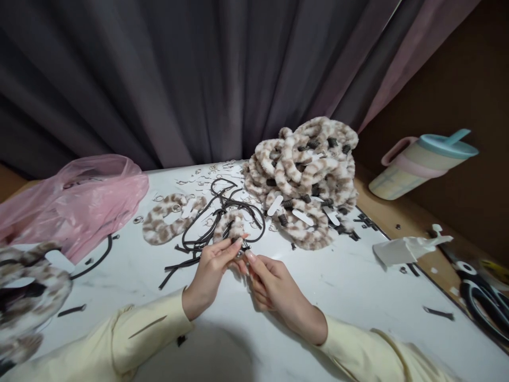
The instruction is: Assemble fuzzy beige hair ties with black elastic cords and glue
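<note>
fuzzy brown-and-white fabric ring (233,216): lying at eleven o'clock of our grip. small dark piece (246,245), mostly hidden: we are pinching, left hand (212,268) and right hand (280,284), ideally keeping both steady.

Curtain (222,79) across top of frame, bhd table (345,297). Bag (99,196) on table, mid-L; stack of plush rings (43,297) below it, lower L. Single plush ring (157,227) L of ctr; cord tangle (194,231) to its R, loose loops (214,168) bhd. L hand (212,265) & R hand (274,281) lower ctr, in front of tangle, small pc (245,245) btwn fingertips. Plush pile (302,170) upper R of ctr. Cup (421,164) upper R, off table; scissors (479,297) lower R.
</note>
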A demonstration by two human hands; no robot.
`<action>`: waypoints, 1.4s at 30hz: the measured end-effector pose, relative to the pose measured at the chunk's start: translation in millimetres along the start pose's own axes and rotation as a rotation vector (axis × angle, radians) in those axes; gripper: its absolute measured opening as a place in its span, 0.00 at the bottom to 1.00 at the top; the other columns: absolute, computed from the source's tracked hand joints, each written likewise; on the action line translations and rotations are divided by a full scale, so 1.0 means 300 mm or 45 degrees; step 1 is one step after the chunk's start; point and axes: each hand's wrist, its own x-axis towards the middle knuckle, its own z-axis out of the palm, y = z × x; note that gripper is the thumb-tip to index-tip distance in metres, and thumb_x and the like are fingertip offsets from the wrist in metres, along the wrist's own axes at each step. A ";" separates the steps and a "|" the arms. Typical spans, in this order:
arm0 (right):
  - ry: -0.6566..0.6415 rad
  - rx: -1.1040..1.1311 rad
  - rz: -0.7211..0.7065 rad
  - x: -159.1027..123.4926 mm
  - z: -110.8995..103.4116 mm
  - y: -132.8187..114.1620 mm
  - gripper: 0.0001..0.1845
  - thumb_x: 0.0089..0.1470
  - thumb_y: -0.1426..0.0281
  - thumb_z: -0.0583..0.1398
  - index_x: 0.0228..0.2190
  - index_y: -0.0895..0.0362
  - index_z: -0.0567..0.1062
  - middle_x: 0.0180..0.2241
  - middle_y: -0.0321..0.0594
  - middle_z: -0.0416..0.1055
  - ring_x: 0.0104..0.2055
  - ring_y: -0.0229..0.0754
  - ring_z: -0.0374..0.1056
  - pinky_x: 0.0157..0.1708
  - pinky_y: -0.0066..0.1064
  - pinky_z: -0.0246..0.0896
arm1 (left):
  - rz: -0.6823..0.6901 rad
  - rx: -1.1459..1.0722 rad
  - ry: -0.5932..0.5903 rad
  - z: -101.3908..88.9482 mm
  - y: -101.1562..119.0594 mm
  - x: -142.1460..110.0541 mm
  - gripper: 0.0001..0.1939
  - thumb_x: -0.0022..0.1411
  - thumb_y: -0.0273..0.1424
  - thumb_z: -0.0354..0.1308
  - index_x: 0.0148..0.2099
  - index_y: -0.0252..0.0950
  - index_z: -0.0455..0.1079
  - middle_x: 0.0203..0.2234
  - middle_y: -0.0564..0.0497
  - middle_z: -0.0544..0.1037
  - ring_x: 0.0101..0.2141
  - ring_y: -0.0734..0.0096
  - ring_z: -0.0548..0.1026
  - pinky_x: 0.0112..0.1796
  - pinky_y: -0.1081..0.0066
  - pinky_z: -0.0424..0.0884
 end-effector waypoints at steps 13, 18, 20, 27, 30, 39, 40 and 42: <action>0.088 -0.043 -0.081 0.002 -0.002 0.006 0.24 0.47 0.49 0.60 0.21 0.59 0.65 0.09 0.21 0.47 0.09 0.24 0.38 0.08 0.20 0.38 | 0.000 0.025 -0.026 -0.001 0.004 -0.001 0.14 0.53 0.38 0.61 0.26 0.31 0.68 0.18 0.53 0.70 0.19 0.78 0.69 0.23 0.78 0.65; 0.107 -0.045 -0.095 0.004 -0.004 0.012 0.25 0.46 0.49 0.60 0.21 0.59 0.66 0.09 0.22 0.47 0.09 0.25 0.39 0.08 0.20 0.38 | 0.002 0.024 -0.034 -0.001 0.003 -0.002 0.15 0.53 0.39 0.61 0.25 0.31 0.68 0.17 0.53 0.70 0.18 0.78 0.69 0.23 0.77 0.65; 0.113 -0.041 -0.093 0.004 -0.004 0.010 0.25 0.45 0.49 0.61 0.21 0.59 0.66 0.08 0.22 0.47 0.09 0.25 0.39 0.08 0.20 0.38 | 0.001 0.021 -0.027 0.000 0.003 -0.002 0.15 0.53 0.39 0.61 0.26 0.30 0.68 0.17 0.53 0.70 0.18 0.78 0.69 0.23 0.77 0.64; 0.131 -0.022 -0.055 -0.004 0.004 0.001 0.25 0.43 0.50 0.62 0.20 0.59 0.66 0.08 0.21 0.47 0.09 0.24 0.38 0.08 0.20 0.36 | -0.011 -0.002 -0.015 0.000 0.005 -0.002 0.14 0.52 0.38 0.62 0.29 0.30 0.69 0.18 0.53 0.70 0.18 0.77 0.69 0.23 0.76 0.64; 0.128 -0.028 -0.058 -0.005 0.005 -0.003 0.24 0.43 0.50 0.62 0.20 0.59 0.66 0.08 0.21 0.47 0.09 0.24 0.38 0.08 0.20 0.36 | -0.012 -0.004 -0.002 0.000 0.006 -0.002 0.13 0.52 0.38 0.62 0.29 0.30 0.70 0.17 0.54 0.69 0.18 0.77 0.69 0.23 0.76 0.64; 0.151 -0.078 -0.061 -0.010 -0.004 0.002 0.25 0.43 0.49 0.62 0.19 0.58 0.64 0.07 0.22 0.47 0.09 0.24 0.39 0.08 0.21 0.35 | -0.031 -0.042 -0.004 -0.001 0.014 -0.009 0.13 0.52 0.37 0.62 0.32 0.30 0.72 0.20 0.52 0.72 0.19 0.77 0.69 0.24 0.75 0.64; 0.151 -0.088 -0.059 -0.011 -0.004 0.003 0.25 0.43 0.49 0.62 0.19 0.58 0.64 0.07 0.22 0.47 0.09 0.25 0.39 0.08 0.21 0.35 | -0.034 -0.046 -0.006 -0.001 0.016 -0.009 0.13 0.52 0.37 0.62 0.33 0.30 0.73 0.20 0.52 0.72 0.19 0.77 0.69 0.24 0.75 0.64; 0.161 -0.114 -0.064 -0.011 -0.005 0.003 0.25 0.43 0.49 0.62 0.19 0.58 0.64 0.07 0.21 0.46 0.09 0.24 0.39 0.08 0.21 0.35 | -0.038 -0.054 -0.006 -0.002 0.017 -0.009 0.13 0.52 0.37 0.62 0.34 0.30 0.73 0.20 0.52 0.73 0.19 0.77 0.69 0.25 0.76 0.64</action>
